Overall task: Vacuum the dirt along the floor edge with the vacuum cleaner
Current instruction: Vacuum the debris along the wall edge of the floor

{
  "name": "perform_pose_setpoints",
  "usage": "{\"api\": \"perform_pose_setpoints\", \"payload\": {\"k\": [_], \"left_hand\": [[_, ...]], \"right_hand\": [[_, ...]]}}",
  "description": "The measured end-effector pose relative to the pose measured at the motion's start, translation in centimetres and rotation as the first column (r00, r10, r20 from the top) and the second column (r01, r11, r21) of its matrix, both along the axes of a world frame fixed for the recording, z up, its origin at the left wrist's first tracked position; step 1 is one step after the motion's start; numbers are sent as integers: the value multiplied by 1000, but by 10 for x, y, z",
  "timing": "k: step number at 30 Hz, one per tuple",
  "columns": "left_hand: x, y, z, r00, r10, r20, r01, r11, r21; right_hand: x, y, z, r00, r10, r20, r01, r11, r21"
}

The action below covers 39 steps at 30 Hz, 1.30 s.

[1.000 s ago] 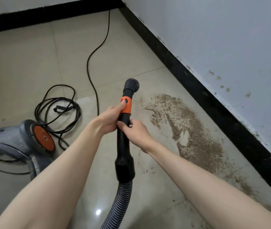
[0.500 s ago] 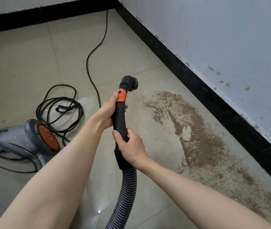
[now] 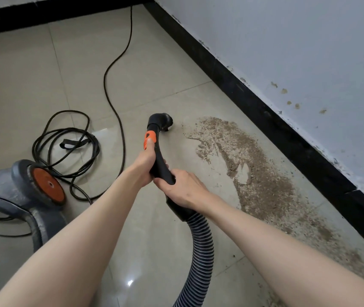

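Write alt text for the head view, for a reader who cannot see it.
Both hands, left hand ahead of right hand, grip a black vacuum wand whose nozzle sits beside a brown dirt patch along the black baseboard. The grey vacuum cleaner and its coiled cord lie left.

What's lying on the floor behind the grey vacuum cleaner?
Behind the vacuum cleaner lies a loose coil of black cord with a strap around it; one strand runs off toward the far wall. The machine's body hides where the cord joins it.

No readable text, label or brand anywhere in view.
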<state>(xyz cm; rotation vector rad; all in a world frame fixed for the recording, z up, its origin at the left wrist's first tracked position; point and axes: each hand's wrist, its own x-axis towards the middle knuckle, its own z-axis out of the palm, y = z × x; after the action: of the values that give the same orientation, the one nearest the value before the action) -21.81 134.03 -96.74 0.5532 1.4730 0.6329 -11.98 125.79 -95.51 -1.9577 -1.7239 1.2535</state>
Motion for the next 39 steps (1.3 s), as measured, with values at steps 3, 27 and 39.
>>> {"api": "perform_pose_setpoints", "payload": {"k": [3,27,39], "left_hand": [[3,-5,-1,999,-32,-38,33,999,35],[79,22,-6,978,-194,-77,200,977,72],[149,24,-10,939,-315,-140,330,939,101]], "right_hand": [[4,-4,1,999,-22,-43,21,1000,-16],[68,11,-3,983,-164,-82,164,986,-7],[125,2,-11,949,-305,-78,307,952,11]]}}
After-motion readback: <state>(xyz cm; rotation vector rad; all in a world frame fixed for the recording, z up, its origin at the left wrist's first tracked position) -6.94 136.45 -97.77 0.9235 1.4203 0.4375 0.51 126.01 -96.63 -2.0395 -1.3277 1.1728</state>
